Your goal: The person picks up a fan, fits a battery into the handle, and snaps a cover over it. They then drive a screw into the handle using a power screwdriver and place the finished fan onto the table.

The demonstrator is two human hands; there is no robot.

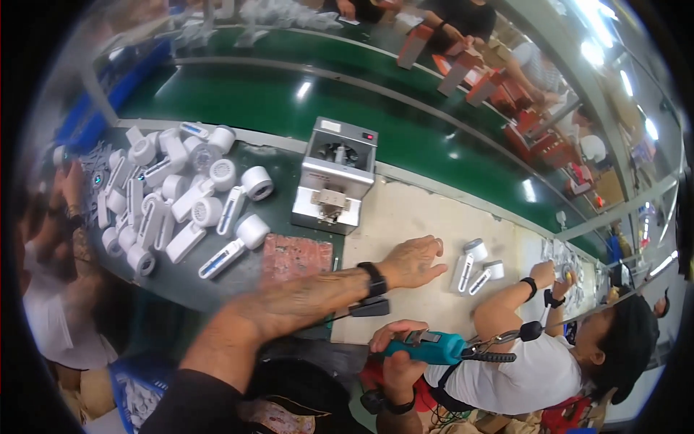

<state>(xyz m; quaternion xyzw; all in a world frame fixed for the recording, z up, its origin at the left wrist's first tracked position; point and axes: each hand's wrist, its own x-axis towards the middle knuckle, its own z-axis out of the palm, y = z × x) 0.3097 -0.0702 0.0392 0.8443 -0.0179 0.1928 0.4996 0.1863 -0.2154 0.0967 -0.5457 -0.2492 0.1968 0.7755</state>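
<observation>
My left hand (413, 263) is stretched over the beige board (387, 210), fingers apart and holding nothing. It is nearest to two white handheld fans (463, 273) with grey-white round heads, lying on the board just right of its fingertips. Close to my body, my right hand (402, 365) is wrapped round a teal electric screwdriver (437, 348), whose cord end and a hanging cable point right. A silver screw feeder (329, 188) with a small red light stands beyond my left forearm. Left of it lies a large heap of similar white fans (181, 192).
A reddish worn pad (298, 259) lies before the feeder. Beyond the bench runs a green conveyor (253, 94). A co-worker in white (531, 354) sits close on my right; another person (69, 311) is at the left. A blue crate (134, 398) stands below, lower left.
</observation>
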